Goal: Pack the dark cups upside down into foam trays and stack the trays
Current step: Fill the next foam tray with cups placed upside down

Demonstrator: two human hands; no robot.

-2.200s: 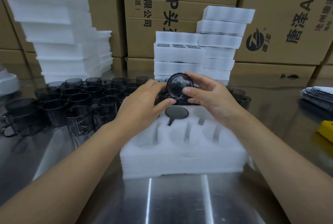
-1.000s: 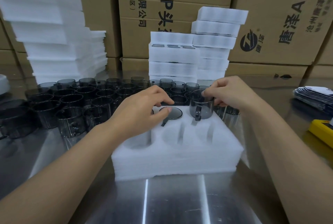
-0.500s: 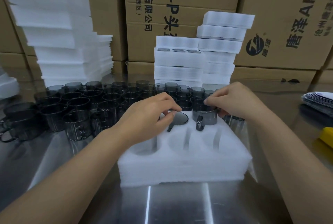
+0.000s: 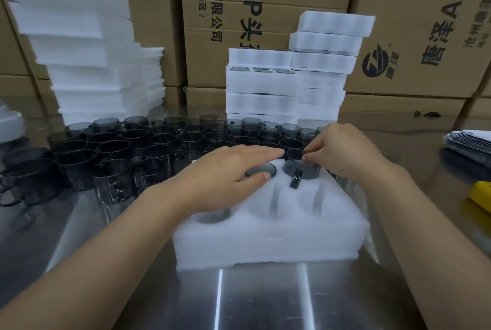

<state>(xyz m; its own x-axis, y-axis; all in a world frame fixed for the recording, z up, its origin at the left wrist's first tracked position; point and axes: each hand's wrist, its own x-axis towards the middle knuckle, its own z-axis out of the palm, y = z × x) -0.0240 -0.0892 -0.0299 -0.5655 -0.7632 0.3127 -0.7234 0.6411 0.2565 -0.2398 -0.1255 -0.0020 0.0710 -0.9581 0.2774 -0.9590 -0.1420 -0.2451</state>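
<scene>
A white foam tray (image 4: 268, 236) with round pockets lies on the steel table in front of me. One dark cup (image 4: 261, 169) sits upside down in the back middle pocket. My left hand (image 4: 225, 178) lies flat over that cup, fingers straight. My right hand (image 4: 342, 151) pinches the top edge of a second dark cup (image 4: 301, 170), which sits partly sunk in the back right pocket, handle toward me. The front pockets hold nothing. Several loose dark cups (image 4: 111, 154) stand behind and left of the tray.
Two stacks of packed foam trays (image 4: 265, 87) stand behind the cups. A tall pile of foam sheets (image 4: 79, 37) rises at the back left. Cardboard boxes (image 4: 414, 24) form the back wall. Papers (image 4: 470, 143) and a yellow object (image 4: 482, 196) lie at the right.
The cup in my right hand has sunk lower into the back right pocket. My left hand has flattened its fingers over the back middle cup.
</scene>
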